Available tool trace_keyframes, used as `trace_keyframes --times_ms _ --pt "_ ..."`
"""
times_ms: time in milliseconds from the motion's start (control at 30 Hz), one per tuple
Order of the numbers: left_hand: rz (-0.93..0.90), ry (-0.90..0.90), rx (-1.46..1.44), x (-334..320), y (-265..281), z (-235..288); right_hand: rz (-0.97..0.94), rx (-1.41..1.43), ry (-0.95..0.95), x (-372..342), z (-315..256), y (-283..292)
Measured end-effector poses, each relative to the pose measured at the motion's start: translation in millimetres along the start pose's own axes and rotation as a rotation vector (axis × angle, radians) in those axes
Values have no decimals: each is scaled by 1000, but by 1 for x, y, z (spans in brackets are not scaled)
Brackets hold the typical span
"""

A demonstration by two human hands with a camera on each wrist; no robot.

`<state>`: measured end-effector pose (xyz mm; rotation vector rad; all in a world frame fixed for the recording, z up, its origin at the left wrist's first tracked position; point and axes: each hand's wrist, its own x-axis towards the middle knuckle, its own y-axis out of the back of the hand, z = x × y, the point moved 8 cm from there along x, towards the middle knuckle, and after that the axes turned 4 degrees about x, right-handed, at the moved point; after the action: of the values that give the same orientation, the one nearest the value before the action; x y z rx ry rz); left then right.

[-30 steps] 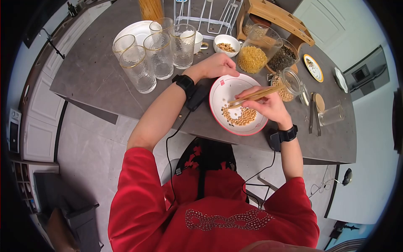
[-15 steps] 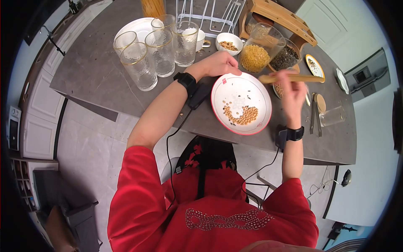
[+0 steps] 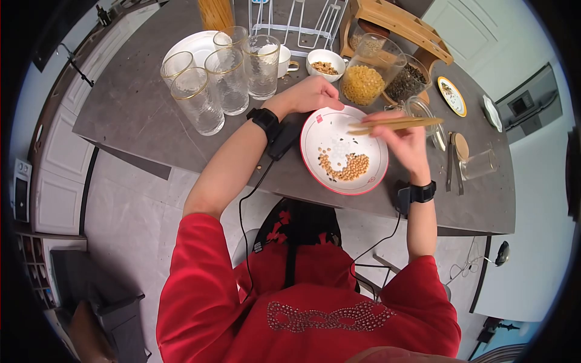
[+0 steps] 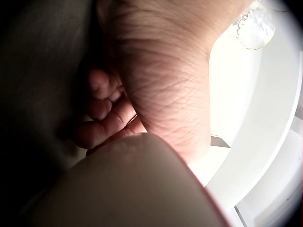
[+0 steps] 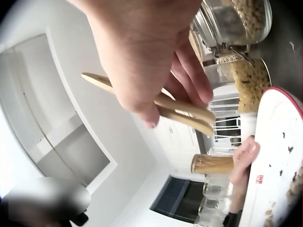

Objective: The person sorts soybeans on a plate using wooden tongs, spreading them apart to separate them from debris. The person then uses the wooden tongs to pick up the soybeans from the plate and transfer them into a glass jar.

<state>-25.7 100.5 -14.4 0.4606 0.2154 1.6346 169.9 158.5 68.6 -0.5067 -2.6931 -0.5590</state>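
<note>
A white plate (image 3: 315, 130) with a red rim sits near the counter edge. Tan round beans (image 3: 354, 167) are gathered in its near part, with a few dark seeds (image 5: 280, 173) scattered farther up. My left hand (image 3: 311, 95) holds the plate's far left rim; the left wrist view shows its fingers (image 4: 111, 120) curled beside the plate. My right hand (image 3: 404, 145) grips wooden tongs (image 3: 399, 123) between thumb and fingers. Their tips are over the plate's upper right part, above the beans, and nothing shows between them in the right wrist view.
A clip-top glass jar (image 5: 236, 21) with tan beans stands right of the plate. Behind are a container of yellow pasta (image 3: 363, 85), a white cup (image 3: 324, 65) and a wooden rack (image 3: 399, 24). Several tall glasses (image 3: 227, 78) stand left; dark tongs (image 3: 449, 163) lie right.
The tongs were low over the beans at first, then swung right over the glass jar. Now they are back over the plate. The left hand stays at the rim.
</note>
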Motion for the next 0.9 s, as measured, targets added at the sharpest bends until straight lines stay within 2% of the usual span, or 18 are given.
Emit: trace_keyframes --times_ms 67,100,167,433,500,533,600,667,700,767,900 --pt "-9 0 -30 -1 0 4 -113 -4 -20 -2 4 -27" --pt "-16 -1 -33 1 -2 1 -107 -6 -25 -3 3 -31" --pt "4 -26 14 4 1 -2 -254 -123 -24 -2 0 -48" --pt "1 -14 -2 2 -1 1 -237 -189 -10 -1 7 -42" --pt "17 -9 -3 2 2 2 -106 -255 79 1 -5 -32" --pt "19 -4 -5 1 1 3 -110 -252 75 1 -4 -29" --pt "18 5 -9 -2 -1 3 334 -5 113 -2 -5 21" --pt "13 -14 -15 0 0 6 690 -80 206 -13 -16 65" --pt "13 -19 -10 1 1 6 692 -80 212 -12 -15 80" --pt "15 -1 -15 3 0 -2 949 -245 288 -28 -20 110" --pt "-3 12 -25 -1 -2 4 930 -224 224 -23 -18 108"
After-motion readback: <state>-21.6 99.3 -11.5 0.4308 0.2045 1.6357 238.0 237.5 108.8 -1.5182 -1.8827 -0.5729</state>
